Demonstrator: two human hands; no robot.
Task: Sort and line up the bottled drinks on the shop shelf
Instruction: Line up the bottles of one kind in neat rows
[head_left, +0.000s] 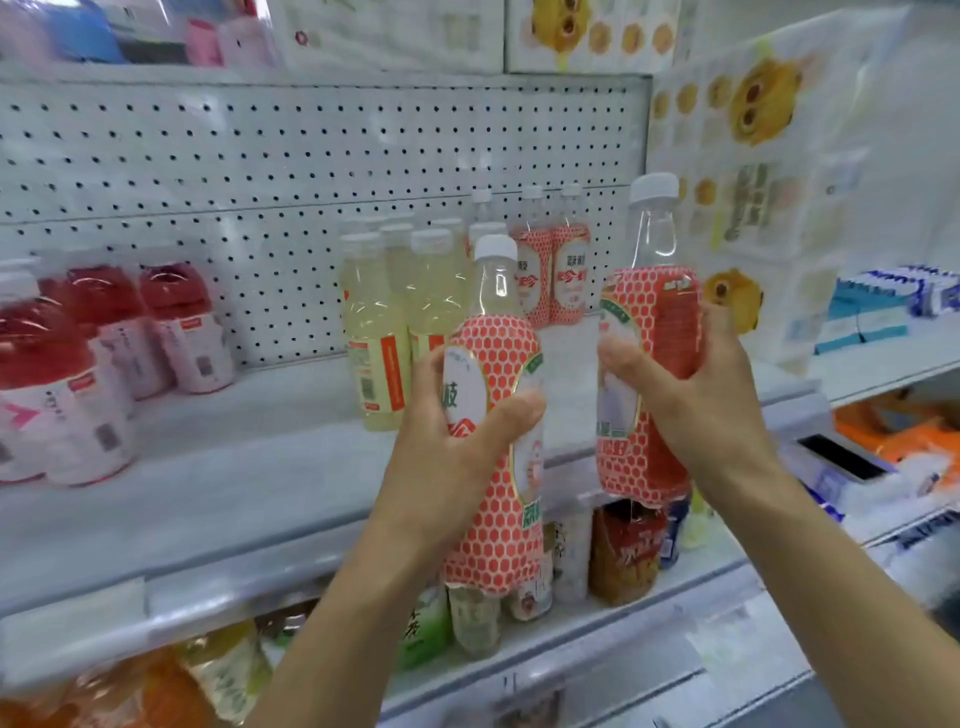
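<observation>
Left grip (452, 441) clamping a bottle (498, 519), right grip (696, 395) a second bottle (654, 301), we are adding them to the shelved pair (550, 275).

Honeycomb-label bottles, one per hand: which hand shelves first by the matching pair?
Right hand, marginally. The right bottle is held higher, beside the bare shelf in front of the matching pair; the left hand holds the left bottle lower, overlapping the yellow bottles.
</observation>
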